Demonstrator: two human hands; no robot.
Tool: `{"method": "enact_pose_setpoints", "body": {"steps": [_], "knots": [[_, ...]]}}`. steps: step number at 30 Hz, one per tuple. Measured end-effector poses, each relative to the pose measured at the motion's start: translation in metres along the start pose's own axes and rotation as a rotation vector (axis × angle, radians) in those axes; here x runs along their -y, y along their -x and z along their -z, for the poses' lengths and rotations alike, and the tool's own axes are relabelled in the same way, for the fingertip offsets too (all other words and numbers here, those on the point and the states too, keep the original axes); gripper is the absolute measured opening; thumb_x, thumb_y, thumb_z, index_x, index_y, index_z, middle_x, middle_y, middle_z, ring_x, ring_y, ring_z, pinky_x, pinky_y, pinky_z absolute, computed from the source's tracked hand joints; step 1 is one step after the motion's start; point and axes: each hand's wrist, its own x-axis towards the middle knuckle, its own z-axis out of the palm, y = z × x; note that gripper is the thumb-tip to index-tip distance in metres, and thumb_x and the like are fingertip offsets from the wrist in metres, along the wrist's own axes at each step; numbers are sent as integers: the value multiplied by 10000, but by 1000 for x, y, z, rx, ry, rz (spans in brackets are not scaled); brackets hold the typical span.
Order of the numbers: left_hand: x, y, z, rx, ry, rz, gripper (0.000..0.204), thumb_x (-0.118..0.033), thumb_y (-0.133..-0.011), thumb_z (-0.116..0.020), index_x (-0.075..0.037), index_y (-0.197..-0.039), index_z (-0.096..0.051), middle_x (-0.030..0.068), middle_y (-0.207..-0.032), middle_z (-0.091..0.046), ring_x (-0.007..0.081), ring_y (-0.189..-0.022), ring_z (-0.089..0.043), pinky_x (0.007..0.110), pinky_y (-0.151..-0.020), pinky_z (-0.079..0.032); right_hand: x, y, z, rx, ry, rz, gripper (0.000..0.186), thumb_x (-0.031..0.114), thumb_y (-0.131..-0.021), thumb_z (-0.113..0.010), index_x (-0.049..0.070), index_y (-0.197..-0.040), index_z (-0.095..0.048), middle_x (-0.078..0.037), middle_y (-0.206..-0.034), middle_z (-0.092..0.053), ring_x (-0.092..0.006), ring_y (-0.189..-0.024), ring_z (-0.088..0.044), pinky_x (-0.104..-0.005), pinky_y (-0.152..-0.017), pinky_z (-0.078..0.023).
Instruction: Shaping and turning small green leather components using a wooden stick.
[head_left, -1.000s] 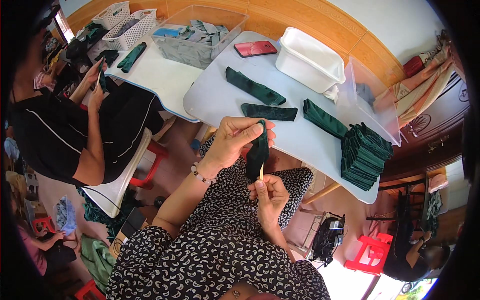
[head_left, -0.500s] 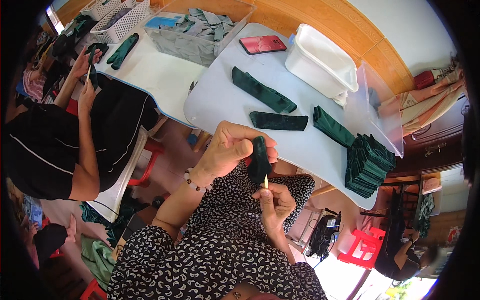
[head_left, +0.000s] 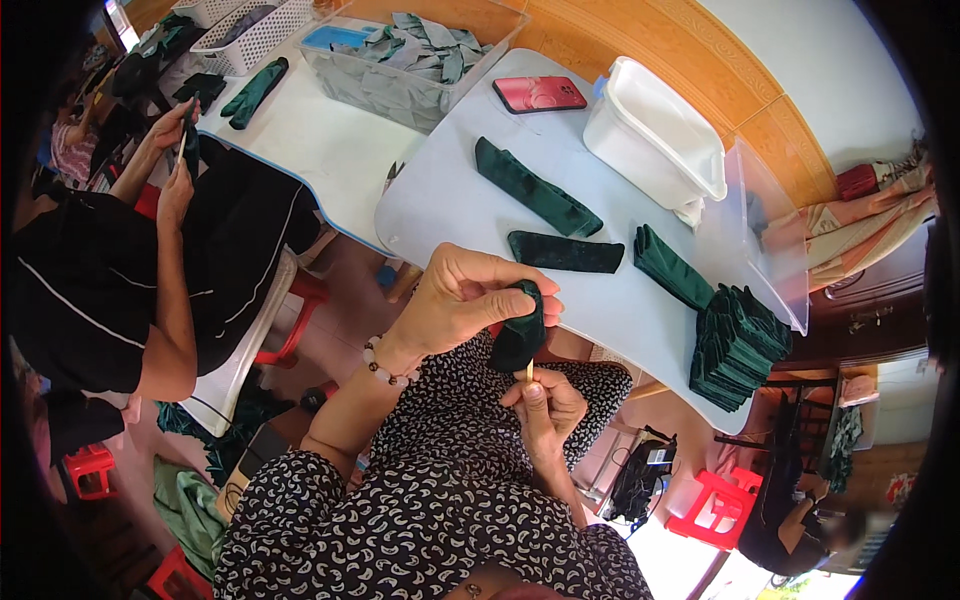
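Note:
My left hand [head_left: 468,302] pinches the top of a dark green velvet fabric piece [head_left: 515,342] between thumb and fingers, above my lap. Below it, my right hand [head_left: 547,408] grips a thin pale stick [head_left: 529,372] whose upper end disappears into the fabric's lower end. How far it reaches inside is hidden. Beyond my hands on the table [head_left: 440,190] lie a long green velvet strip [head_left: 540,188], a shorter strip [head_left: 566,252] and another folded strip [head_left: 670,268]. That last one reaches a thick stack of green velvet pieces [head_left: 740,347] at the table's right end.
A white plastic tub [head_left: 655,130], a red phone [head_left: 540,94] and a clear bin of fabric pieces [head_left: 400,80] stand along the back. At left, a person in black [head_left: 110,280] handles green fabric and a stick. A red stool [head_left: 715,508] stands at lower right.
My left thumb has come down onto the velvet piece. Less of the pale stick shows below the fabric. The whole view has shifted slightly.

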Motion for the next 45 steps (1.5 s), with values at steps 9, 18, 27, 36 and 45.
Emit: {"method": "enact_pose_setpoints", "body": {"steps": [9,18,27,36,45], "knots": [[-3,-8,-22,-12,-45,-10,183,-63,-890,-646,61,-1022,-676,152,-861,-704,177,-776,-692,248,-691,-570,1,-1,7,8,51,112,210,149,-972,-545,-46,-993,-623,-68,-643,-641,-31,-491,-464,-178,-462,-364],[9,-16,-19,44,-24,-22,212,-132,-898,-655,75,-941,-674,137,-817,-695,218,-792,-700,293,-725,-580,-2,-7,17,56,18,109,218,159,-973,-543,-46,-984,-616,-51,-626,-626,-29,-492,-466,-178,-460,-367],[8,-24,-22,104,-201,-32,241,-161,-913,-642,79,-906,-666,130,-810,-694,195,-800,-693,294,-736,-569,-5,-3,13,63,-156,32,246,184,-991,-514,-47,-971,-596,-35,-606,-579,-33,-463,-408,-184,-435,-326],[11,-25,-29,92,-233,2,233,-159,-923,-630,69,-886,-656,103,-778,-683,182,-787,-689,273,-709,-556,-5,-12,22,376,-790,-316,327,304,-989,-513,-14,-962,-588,-12,-551,-490,-39,-412,-324,-197,-393,-231],[17,-26,-20,-35,-157,-35,234,-151,-931,-616,79,-897,-648,116,-785,-671,220,-786,-697,299,-696,-572,16,-9,10,27,-278,-204,125,72,-898,-645,-22,-970,-605,-81,-682,-644,-56,-521,-518,-177,-477,-409]]}}
